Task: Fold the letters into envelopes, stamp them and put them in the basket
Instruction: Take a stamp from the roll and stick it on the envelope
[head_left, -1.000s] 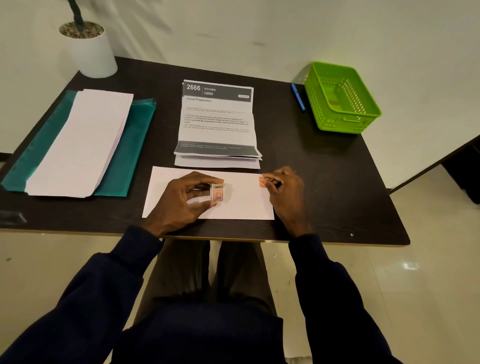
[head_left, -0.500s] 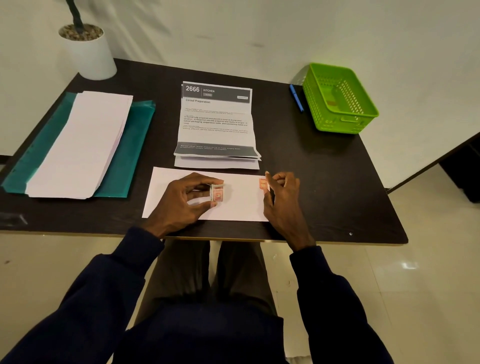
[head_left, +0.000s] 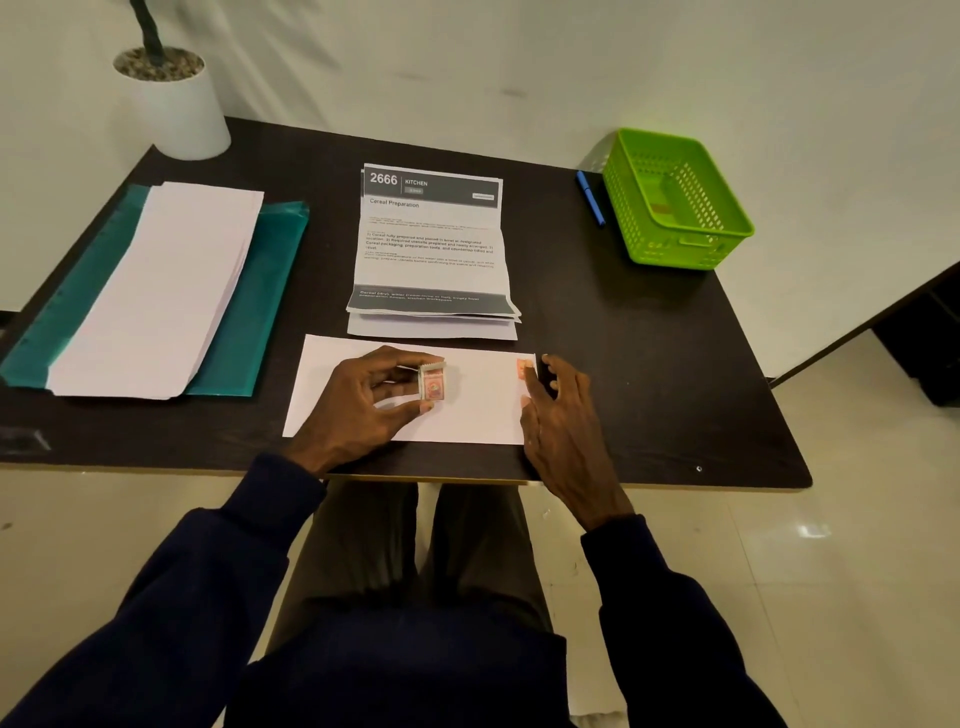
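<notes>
Seated person at the desk (head_left: 649, 374), dark sleeves in the foreground. The left hand (head_left: 363, 400) rests on the envelope (head_left: 467, 421) and pinches a small roll of stamps (head_left: 432, 383) between thumb and fingers. The right hand (head_left: 566, 421) lies at the envelope's right end, its fingers now straight and spread and clamped on nothing, one fingertip at the edge of a single stamp (head_left: 520, 365) on the far right corner. A second ago these fingers were curled tight over that corner; they have since flattened and the stamp shows clear of them. Judged from this, the stamp is stuck down and the stamping step is ending, so the envelope is likely ready to be carried away. Beyond the envelope lies the stack of printed letters (head_left: 431, 249), creased across but not yet folded. To the far left, spare envelopes (head_left: 156, 291) rest on a teal folder (head_left: 270, 291). At the far right corner stands the green basket (head_left: 639, 228), well apart from the stamped envelope, a blue pen (head_left: 590, 197) just beside it; what the basket holds cannot be made out. A white plant pot (head_left: 182, 109) stands at the far left
</notes>
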